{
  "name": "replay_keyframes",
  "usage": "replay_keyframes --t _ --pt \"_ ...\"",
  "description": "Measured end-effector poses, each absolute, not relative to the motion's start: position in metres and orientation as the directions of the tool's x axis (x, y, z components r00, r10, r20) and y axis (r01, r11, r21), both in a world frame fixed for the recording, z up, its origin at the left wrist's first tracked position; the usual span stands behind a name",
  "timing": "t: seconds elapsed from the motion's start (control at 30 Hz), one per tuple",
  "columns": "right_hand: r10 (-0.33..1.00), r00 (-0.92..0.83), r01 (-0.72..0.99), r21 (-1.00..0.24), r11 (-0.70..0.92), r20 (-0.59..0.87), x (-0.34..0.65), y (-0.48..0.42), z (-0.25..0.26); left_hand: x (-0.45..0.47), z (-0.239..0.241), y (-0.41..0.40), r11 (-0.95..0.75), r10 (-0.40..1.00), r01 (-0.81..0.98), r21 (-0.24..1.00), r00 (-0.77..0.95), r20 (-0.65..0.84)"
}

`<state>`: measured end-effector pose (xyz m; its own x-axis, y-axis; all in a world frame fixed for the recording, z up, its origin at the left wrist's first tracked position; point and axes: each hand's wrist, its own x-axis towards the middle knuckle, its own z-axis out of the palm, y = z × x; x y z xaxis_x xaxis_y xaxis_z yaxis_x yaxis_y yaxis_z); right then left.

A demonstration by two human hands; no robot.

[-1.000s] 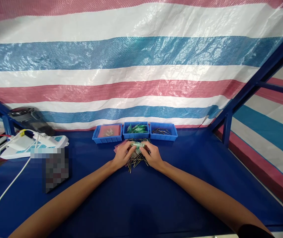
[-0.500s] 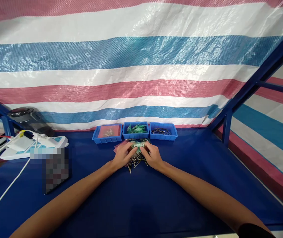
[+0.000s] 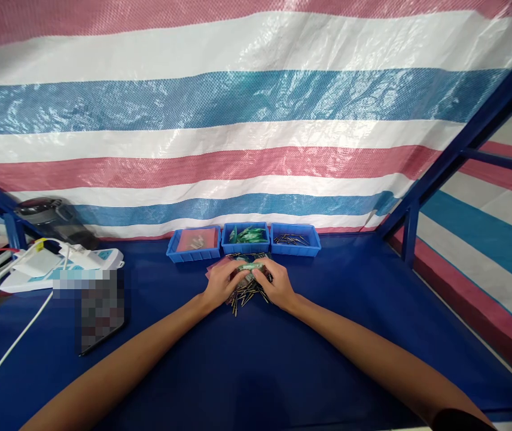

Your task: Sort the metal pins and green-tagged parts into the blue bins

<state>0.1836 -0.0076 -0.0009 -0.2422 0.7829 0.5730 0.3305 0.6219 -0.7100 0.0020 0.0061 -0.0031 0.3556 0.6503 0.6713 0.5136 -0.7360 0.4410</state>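
Observation:
My left hand (image 3: pixel 221 282) and my right hand (image 3: pixel 279 284) meet in the middle of the blue table, fingers closed on a small green see-through packet (image 3: pixel 250 267) held between them. What is inside the packet is too small to make out. Under and around the hands lies a loose pile of thin metal rods that look like drill bits (image 3: pixel 243 294). Pink plastic sheets or bags (image 3: pixel 212 267) stick out of the pile beside my left fingers.
Behind the pile stand three blue trays: one with a pink sheet and metal pieces (image 3: pixel 173 246), one with green packets (image 3: pixel 245 249), one with thin rods (image 3: pixel 312 243). At left are a power strip (image 3: pixel 115 259), white cables, a dark bottle (image 3: pixel 52 218) and a blurred-out device (image 3: pixel 101 314).
Both hands stay in place over the pile. The green packet between the fingers now looks narrower, as if tilted or folded. The view has shifted slightly.

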Motion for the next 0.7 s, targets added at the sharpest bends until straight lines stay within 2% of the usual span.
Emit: replay_keyframes --t 0.17,0.37,0.7 --pt "0.778 -0.240 0.334 -0.704 0.627 0.580 0.1836 -0.0075 -0.0013 0.0021 -0.0028 0.0059 -0.735 0.650 0.522 0.433 0.360 0.670" --pt "0.757 -0.264 0.359 -0.667 0.653 0.598 0.1836 -0.0085 -0.0035 0.0033 -0.0029 0.0030 -0.785 0.584 0.503 0.362 0.408 0.701" --pt "0.766 -0.242 0.347 -0.684 0.642 0.596 0.1811 -0.0062 -0.0067 0.0032 0.0014 0.0017 -0.754 0.619 0.526 0.393 0.371 0.692"
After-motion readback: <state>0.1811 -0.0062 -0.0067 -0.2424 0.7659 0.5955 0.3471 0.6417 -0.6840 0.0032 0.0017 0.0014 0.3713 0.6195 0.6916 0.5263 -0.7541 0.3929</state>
